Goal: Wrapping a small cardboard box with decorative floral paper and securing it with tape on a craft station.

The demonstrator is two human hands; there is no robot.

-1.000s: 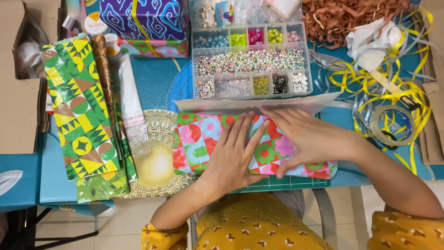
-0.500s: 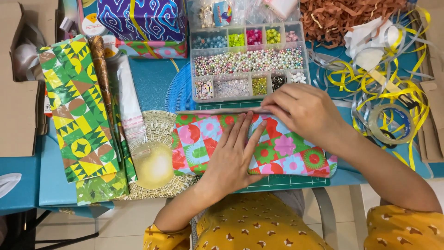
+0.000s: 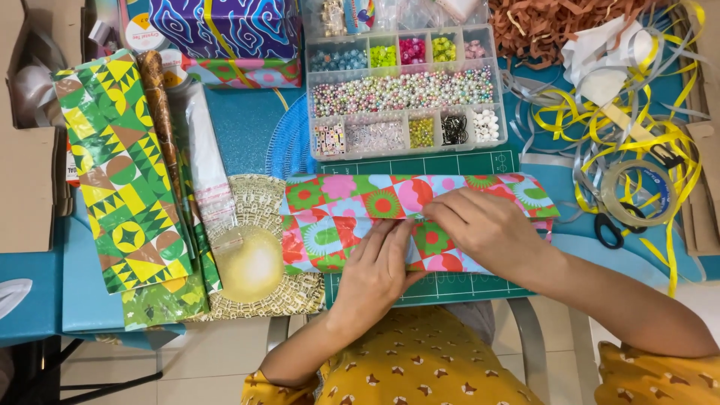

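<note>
A flat box wrapped in pink, green and blue flower-patterned paper (image 3: 337,217) lies on a green cutting mat (image 3: 450,286) at the table's front edge. My left hand (image 3: 379,270) lies flat on the lower flap of the paper, fingers together and pointing up. My right hand (image 3: 484,225) presses down on the upper flap where it overlaps near the middle of the box, fingers curled onto the seam. Neither hand lifts anything.
A clear divided bead box (image 3: 405,94) sits just behind the parcel. Green-yellow patterned paper sheets (image 3: 120,172) and a gold round doily (image 3: 259,255) lie left. Yellow ribbon (image 3: 637,131), a tape roll (image 3: 637,191) and black scissors (image 3: 611,229) lie right. A purple wrapped box (image 3: 225,26) stands at the back.
The top flap of the paper has been folded down over the box. My right hand moved left to the middle seam; my left hand stayed flat on the lower flap.
</note>
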